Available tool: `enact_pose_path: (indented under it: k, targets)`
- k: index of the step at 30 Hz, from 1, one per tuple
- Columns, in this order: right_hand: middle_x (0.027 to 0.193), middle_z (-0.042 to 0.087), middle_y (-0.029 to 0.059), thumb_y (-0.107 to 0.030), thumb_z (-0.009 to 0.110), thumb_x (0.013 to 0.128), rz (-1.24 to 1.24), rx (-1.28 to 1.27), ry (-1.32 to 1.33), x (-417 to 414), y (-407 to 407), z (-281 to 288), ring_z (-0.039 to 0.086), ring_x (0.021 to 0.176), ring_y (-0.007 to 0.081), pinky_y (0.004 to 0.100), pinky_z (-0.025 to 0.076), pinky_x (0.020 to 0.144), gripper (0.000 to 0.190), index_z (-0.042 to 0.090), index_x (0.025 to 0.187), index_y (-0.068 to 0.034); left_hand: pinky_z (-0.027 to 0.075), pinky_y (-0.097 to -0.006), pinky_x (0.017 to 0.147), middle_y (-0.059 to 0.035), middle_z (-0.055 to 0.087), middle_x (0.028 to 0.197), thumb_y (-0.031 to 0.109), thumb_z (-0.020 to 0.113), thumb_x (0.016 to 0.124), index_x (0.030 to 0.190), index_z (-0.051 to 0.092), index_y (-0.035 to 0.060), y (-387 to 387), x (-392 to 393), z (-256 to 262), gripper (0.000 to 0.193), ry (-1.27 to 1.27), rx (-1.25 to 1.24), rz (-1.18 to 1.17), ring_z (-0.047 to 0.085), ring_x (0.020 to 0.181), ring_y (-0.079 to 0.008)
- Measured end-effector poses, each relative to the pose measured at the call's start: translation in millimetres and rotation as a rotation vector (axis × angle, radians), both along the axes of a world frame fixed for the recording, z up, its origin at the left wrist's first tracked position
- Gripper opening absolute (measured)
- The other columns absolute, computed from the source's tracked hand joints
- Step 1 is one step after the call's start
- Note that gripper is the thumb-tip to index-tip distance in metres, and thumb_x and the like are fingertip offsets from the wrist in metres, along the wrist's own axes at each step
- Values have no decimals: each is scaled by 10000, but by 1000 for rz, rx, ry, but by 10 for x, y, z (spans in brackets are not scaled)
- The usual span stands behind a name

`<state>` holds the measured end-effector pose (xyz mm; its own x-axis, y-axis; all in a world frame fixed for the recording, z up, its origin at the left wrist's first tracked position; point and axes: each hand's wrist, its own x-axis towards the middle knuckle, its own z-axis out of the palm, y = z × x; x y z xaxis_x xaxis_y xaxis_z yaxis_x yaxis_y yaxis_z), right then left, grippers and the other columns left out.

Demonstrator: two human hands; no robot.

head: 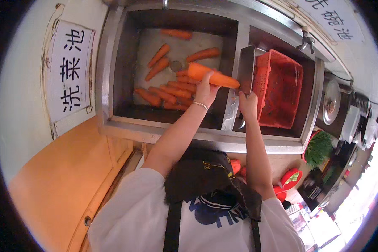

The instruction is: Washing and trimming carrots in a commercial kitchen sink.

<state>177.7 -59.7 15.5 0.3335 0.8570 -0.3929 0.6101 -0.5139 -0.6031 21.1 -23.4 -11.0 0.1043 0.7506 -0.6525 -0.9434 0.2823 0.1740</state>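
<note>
A large orange carrot [217, 78] is gripped in my left hand [207, 91], above the right side of the left sink basin [126, 63]. Its narrow end points right, toward the cleaver. My right hand [248, 104] grasps the handle of a broad-bladed cleaver [247, 66], which is held upright over the divider [229, 115] between the basins. The carrot tip appears close to the blade's lower part; whether they touch I cannot tell. Below my left hand, several loose carrots [176, 91] lie on the basin floor.
A red plastic basket [280, 91] stands tilted in the right basin, with small scraps inside. A metal tap [307, 42] juts over that basin. Further right are a round metal lid [331, 101] and a bundle of green vegetables [318, 148]. An orange door [60, 176] is at left.
</note>
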Motion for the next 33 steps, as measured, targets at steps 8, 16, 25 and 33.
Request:
enact_pose_path:
  k: [8,16,25,33]
  targets:
    - [556,518,22,-175,553,781,-171,212,95,346,-285,146,462,444,90,260,354,409,195,559,736,15,458,-291,746,-29,536,928,160,722,696,1006,498,58,-109,-690,-83,396,584,169,-335,544,844,-138]
    - [552,501,27,-140,550,800,-247,89,147,542,-886,25,457,431,107,277,375,403,150,548,827,7,426,-407,845,-207,553,1043,177,658,691,1107,489,33,168,-2191,-1055,472,1928,166,-828,526,994,-346]
    - [509,450,0,-157,545,823,-403,11,214,194,-922,290,427,407,79,249,346,370,150,506,761,-25,409,-425,870,-222,536,1033,124,573,732,1053,515,19,-125,-2325,-1099,342,2094,377,-1306,493,1015,-365]
    - [556,495,27,-206,519,864,-345,0,498,-594,-445,514,436,422,90,243,339,390,215,533,879,9,358,-461,939,-186,360,1293,310,693,666,1240,364,44,-446,-1776,-1116,713,1937,291,-1879,398,1160,-349]
